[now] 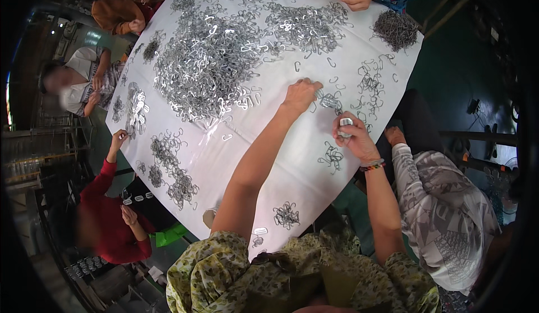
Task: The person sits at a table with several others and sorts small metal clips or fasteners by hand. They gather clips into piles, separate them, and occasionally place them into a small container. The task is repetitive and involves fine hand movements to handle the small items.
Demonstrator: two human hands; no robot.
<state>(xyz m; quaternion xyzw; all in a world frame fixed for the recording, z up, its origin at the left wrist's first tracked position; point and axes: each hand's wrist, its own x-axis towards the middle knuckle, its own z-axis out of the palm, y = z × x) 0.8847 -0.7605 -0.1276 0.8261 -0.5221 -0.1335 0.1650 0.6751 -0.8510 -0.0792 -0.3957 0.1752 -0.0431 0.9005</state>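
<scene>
Your right hand [358, 140] has its fingers clamped on a silvery metal piece [345, 127], held above the white table [306, 161]. Your left hand [302, 95] extends further forward, fingertips beside a small cluster of metal clips [329, 101]; whether they pinch one cannot be told. That cluster lies between both hands. Loose wire hooks [332, 157] lie nearer you; a large clip heap [202, 68] stands well to the left.

The surface [309, 172] runs off the top edge. Right of centre, what the left hand [303, 93] touches is too small to tell — and the right hand [356, 139] partly covers a metal piece [345, 123].
</scene>
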